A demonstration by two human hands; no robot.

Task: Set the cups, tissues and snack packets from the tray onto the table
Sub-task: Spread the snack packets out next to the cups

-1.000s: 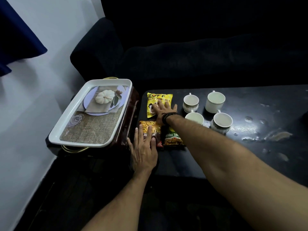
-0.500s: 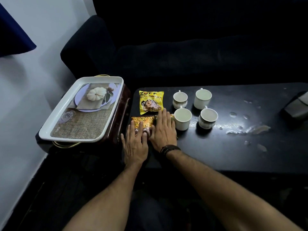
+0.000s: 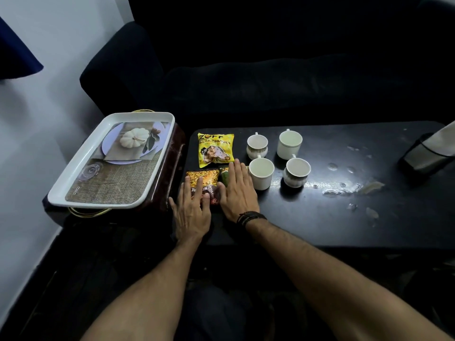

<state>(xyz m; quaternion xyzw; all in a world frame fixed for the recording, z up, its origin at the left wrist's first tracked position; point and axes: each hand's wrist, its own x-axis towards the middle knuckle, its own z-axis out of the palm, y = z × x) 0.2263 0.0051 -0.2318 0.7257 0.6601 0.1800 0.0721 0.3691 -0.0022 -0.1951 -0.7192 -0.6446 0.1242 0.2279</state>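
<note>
On the black table (image 3: 307,217) lie a yellow snack packet (image 3: 215,149), a brown-and-orange packet (image 3: 203,178) and a green packet (image 3: 224,174), mostly hidden. My left hand (image 3: 190,207) lies flat with spread fingers on the brown packet. My right hand (image 3: 237,190), a dark band at its wrist, lies flat over the green packet. Several white cups stand to the right: two at the back (image 3: 257,146) (image 3: 289,144), two in front (image 3: 261,173) (image 3: 296,172). The white tray (image 3: 61,193) with a pumpkin picture sits at the left with nothing on it.
The tray rests on a dark brown stand (image 3: 172,173) beside the table. A dark sofa (image 3: 246,77) runs behind. A tissue holder (image 3: 428,153) with white tissue stands at the table's right edge. Wet patches (image 3: 354,188) mark the table's right half. A white wall is at left.
My right hand drew back from the yellow packet and settled flat on the green packet. My left hand stayed on the brown packet. The view shifted slightly.
</note>
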